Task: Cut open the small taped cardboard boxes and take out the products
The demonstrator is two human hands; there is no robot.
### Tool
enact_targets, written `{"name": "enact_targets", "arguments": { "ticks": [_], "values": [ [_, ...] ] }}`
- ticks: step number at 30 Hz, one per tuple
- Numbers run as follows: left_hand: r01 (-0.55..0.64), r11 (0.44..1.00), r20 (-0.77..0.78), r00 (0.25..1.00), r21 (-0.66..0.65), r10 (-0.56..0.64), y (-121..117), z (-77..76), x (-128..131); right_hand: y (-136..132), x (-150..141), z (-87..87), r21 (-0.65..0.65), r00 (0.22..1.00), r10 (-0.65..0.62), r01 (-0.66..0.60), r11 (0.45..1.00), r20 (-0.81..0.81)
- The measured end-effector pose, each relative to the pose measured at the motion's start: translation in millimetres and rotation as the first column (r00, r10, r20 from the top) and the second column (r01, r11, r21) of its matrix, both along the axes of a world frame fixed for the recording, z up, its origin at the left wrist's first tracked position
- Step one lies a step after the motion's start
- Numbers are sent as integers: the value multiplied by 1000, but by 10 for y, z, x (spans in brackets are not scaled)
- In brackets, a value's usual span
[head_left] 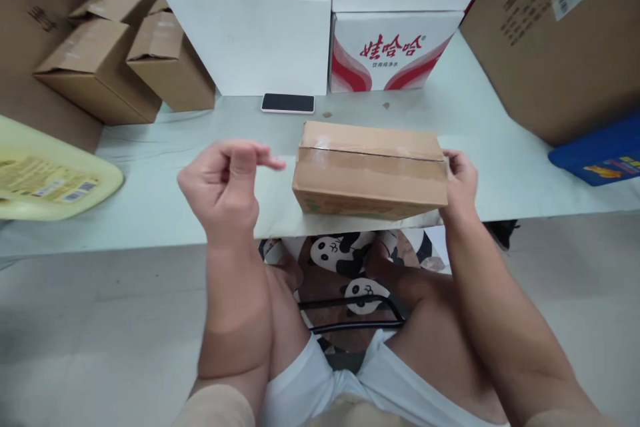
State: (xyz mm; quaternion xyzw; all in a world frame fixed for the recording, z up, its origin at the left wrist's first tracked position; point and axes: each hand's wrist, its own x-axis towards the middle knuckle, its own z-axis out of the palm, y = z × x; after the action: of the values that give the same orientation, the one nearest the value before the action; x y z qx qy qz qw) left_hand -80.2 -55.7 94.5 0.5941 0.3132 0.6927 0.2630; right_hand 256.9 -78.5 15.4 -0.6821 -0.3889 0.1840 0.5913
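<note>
A taped brown cardboard box (370, 177) sits at the front of the table, its seam running lengthwise across the top. My right hand (461, 180) grips its right end, with the fingertips partly hidden behind that end. To the left of the box, my left hand (225, 180) is raised, apart from it. The left fingers are half bent and point right, the thumb stands up in front of them, and I see nothing held there.
A phone (288, 103) lies behind the box, before stacked white cartons (250, 47) and a red-and-white carton (395, 53). Small brown boxes (100, 70) and a yellow jug (55, 170) are left. A large carton (560, 47) and a blue package (600, 153) stand right.
</note>
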Motion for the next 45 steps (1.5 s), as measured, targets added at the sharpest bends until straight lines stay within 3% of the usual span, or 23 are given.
{"name": "enact_targets", "arguments": {
  "ticks": [2, 7, 10, 13, 15, 17, 19, 20, 22, 25, 28, 32, 36, 38, 41, 44, 45],
  "values": [
    [-61, 995, -8, 998, -79, 60, 101, -100, -2, -56, -93, 140, 77, 999, 16, -12, 997, -49],
    [-8, 925, -263, 960, -380, -100, 132, -171, 114, -214, -348, 360, 280, 999, 49, -45, 959, -5],
    [-20, 915, -214, 974, -402, -73, 74, -132, 178, -276, -484, 404, 352, 998, 40, -23, 936, -39],
    [-38, 921, -66, 998, -388, 13, 57, -103, 166, -289, -559, 432, 432, 985, 159, -118, 894, -60],
    [17, 928, 3, 1000, -373, -17, 70, -94, 118, -286, -550, 457, 479, 934, 356, -300, 825, -29],
    [138, 912, 13, 989, -385, -145, 92, -86, 47, -287, -493, 495, 468, 812, 580, -536, 702, 59],
    [238, 870, -37, 959, -432, -281, 119, -79, -42, -297, -413, 555, 377, 682, 710, -713, 592, 175],
    [268, 848, -78, 938, -458, -339, 132, -76, -91, -304, -376, 595, 304, 639, 733, -763, 570, 231],
    [318, 817, -182, 876, -481, -447, 151, -66, -192, -318, -326, 686, 137, 596, 725, -796, 589, 347],
    [374, 785, -373, 724, -495, -580, 129, -23, -322, -339, -331, 804, -84, 506, 703, -780, 620, 499],
    [326, 791, -549, 581, -518, -600, 30, 68, -379, -352, -391, 830, -184, 431, 701, -764, 619, 567],
    [282, 832, -643, 533, -478, -550, -109, 215, -342, -369, -442, 746, -130, 481, 671, -751, 647, 564],
    [364, 776, -618, 470, -515, -630, -147, 344, -306, -406, -436, 667, 38, 600, 602, -724, 688, 528],
    [366, 769, -632, 437, -525, -640, -153, 399, -314, -418, -422, 651, 127, 632, 588, -728, 673, 505],
    [326, 763, -602, 473, -559, -643, -163, 435, -308, -410, -402, 652, 196, 617, 609, -765, 614, 499],
    [153, 852, -600, 648, -500, -468, -165, 383, -199, -388, -396, 666, 187, 573, 637, -801, 568, 515],
    [97, 891, -633, 670, -444, -389, -161, 349, -139, -382, -397, 669, 185, 567, 642, -806, 563, 516]
  ]
}}
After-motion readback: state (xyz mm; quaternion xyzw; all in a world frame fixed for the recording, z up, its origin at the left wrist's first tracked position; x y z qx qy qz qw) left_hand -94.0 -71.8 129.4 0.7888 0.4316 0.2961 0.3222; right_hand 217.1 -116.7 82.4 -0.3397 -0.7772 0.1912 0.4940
